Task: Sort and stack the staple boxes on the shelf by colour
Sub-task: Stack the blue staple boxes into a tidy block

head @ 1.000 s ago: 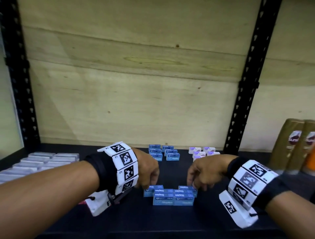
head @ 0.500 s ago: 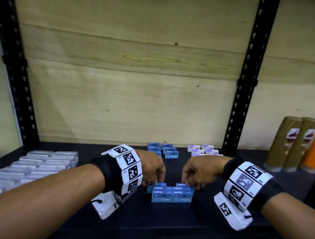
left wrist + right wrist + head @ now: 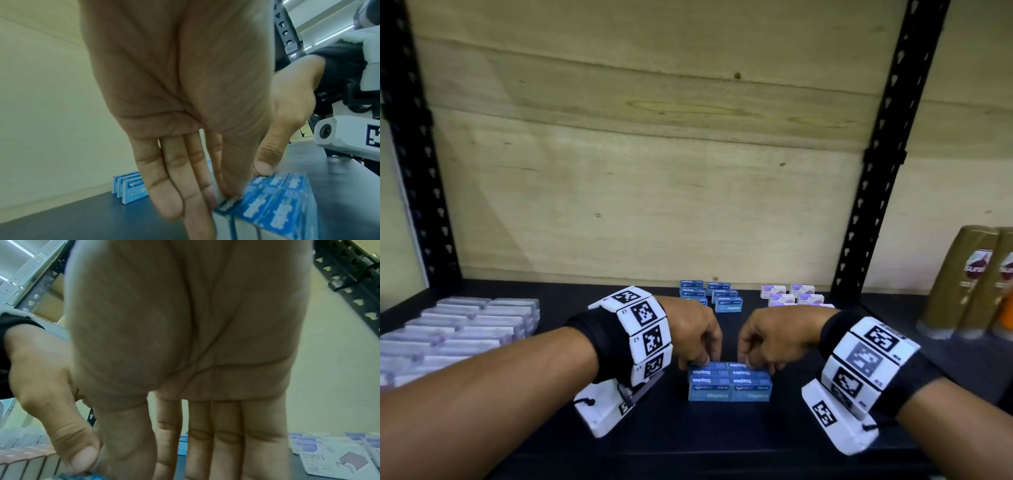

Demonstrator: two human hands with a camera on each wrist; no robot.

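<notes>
A block of blue staple boxes (image 3: 729,385) stands at the front centre of the black shelf (image 3: 688,438), two wide and several deep. My left hand (image 3: 698,335) reaches over its left rear part. In the left wrist view, thumb and index finger (image 3: 244,183) pinch a blue box (image 3: 277,203) at the block's end, the other fingers straight. My right hand (image 3: 767,339) comes down on the right rear part, its thumb (image 3: 82,456) pressing a blue box (image 3: 74,476). More blue boxes (image 3: 710,299) and white-purple boxes (image 3: 794,298) stand at the back.
Rows of pale clear-wrapped boxes (image 3: 458,329) fill the shelf's left side. Brown bottles (image 3: 962,281) stand on the right beyond a black upright (image 3: 873,154). A plywood wall closes the back. The white-purple boxes (image 3: 333,460) are close behind my right fingers.
Both hands have moved inward toward each other along the rear row of the front blue block. The block itself has stayed in place.
</notes>
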